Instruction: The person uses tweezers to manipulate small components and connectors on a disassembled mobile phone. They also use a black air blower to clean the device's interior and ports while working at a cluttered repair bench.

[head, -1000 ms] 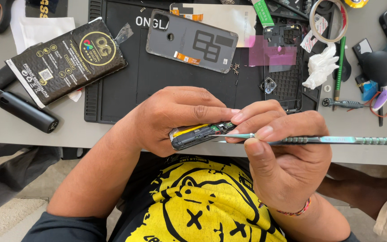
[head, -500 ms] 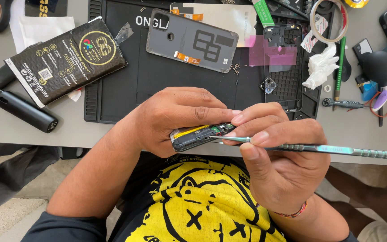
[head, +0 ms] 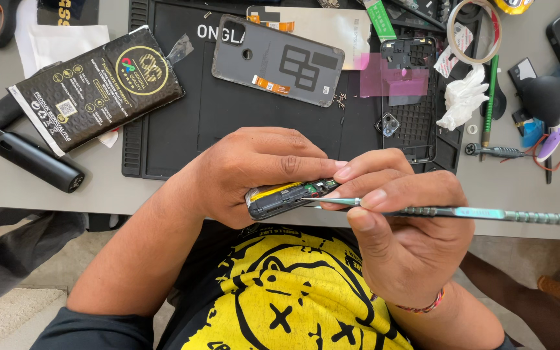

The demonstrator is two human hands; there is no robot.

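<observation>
Hands at the near table edge, over the lap. Left hand point(head: 254, 172) curled shut around an opened phone point(head: 286, 196), gripping it edge-up, yellow strip and green board showing along the exposed side. Right hand point(head: 400, 227) pinched closed on a slim metal tool point(head: 461, 212), thumb and forefinger near the tip; the tip touches the phone's open edge, the teal-grey handle sticks out to the right past the knuckles.

Black work mat point(head: 183, 129) beyond the hands, white lettering at its top edge. On the mat: grey phone back cover point(head: 277, 61), lying inner side up with small orange tabs, tilted; just right of it a pink translucent film point(head: 390, 81) over a black phone frame point(head: 416, 110).

Left of the mat, partly overlapping it: black glossy pouch point(head: 95, 87), rectangular, tilted, with a round gold emblem, rows of small gold icons and a white label strip along its lower-left edge. Black cylinder point(head: 37, 161) below it on the grey table point(head: 8, 188). White crumpled tissue point(head: 461, 97) and a tape roll point(head: 474, 26) at upper right.
</observation>
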